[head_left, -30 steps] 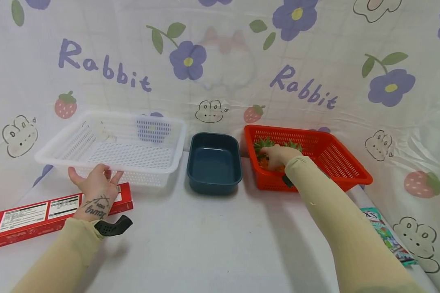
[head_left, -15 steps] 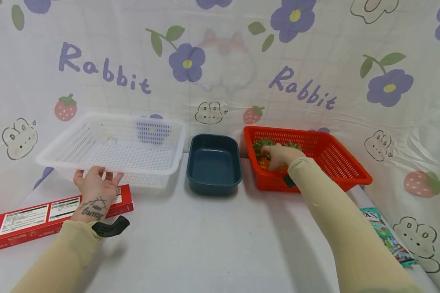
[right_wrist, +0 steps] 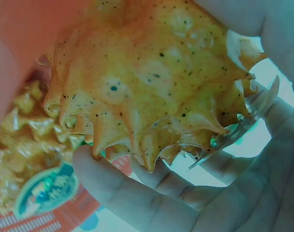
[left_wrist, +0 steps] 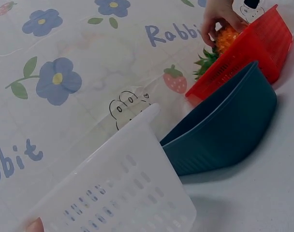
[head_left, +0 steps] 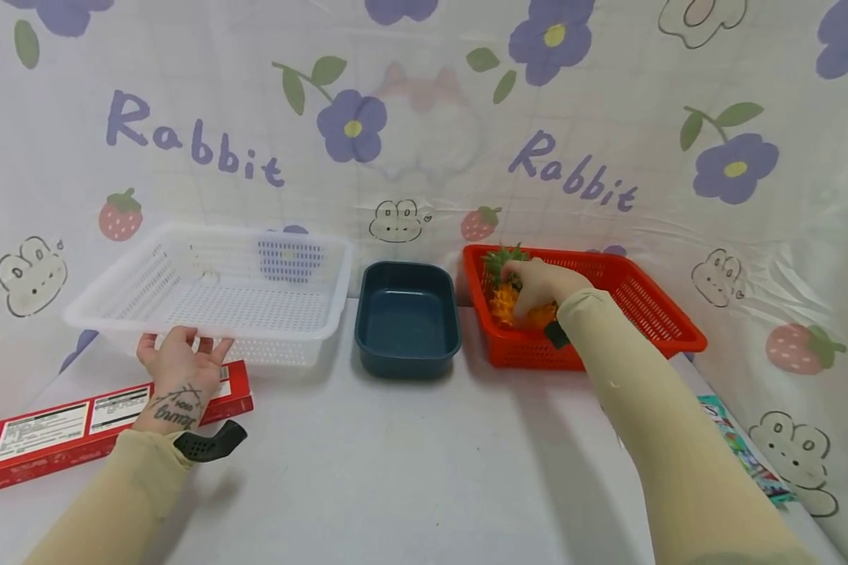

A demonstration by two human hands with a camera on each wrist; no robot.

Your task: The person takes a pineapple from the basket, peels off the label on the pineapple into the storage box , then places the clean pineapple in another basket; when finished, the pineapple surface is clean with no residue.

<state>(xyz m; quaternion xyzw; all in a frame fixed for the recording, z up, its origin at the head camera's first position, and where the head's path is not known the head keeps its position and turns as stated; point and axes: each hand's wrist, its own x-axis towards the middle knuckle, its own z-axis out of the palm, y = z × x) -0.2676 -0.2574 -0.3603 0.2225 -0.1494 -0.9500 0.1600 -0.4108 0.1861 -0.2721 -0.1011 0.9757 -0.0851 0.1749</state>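
In the head view my right hand [head_left: 537, 284] reaches into the red basket [head_left: 530, 353] and grips a pineapple [head_left: 503, 298], its green crown [head_left: 505, 257] standing above the basket's left rim. The right wrist view has the spiky, dark-specked orange-yellow skin of the pineapple [right_wrist: 147, 92] close up, with my fingers [right_wrist: 132, 198] curled under it. Beside it shows a second bumpy yellow fruit [right_wrist: 26, 130] with a round green end. At the front rim of the white basket [head_left: 304, 326], my left hand [head_left: 182, 365] holds on; a fingertip [left_wrist: 36, 225] overlaps that rim in the left wrist view.
Between the two baskets stands a dark teal tub [head_left: 407, 365]. A long red box [head_left: 42, 439] lies under my left forearm, in front of the white basket. Right of my right forearm lies a teal snack packet [head_left: 749, 455]. A patterned white cloth [head_left: 424, 173] hangs behind.
The pineapple's crown has come up higher above the red basket's rim, and more of its body shows. My left hand stays at the white basket's rim. The head view has shifted slightly.
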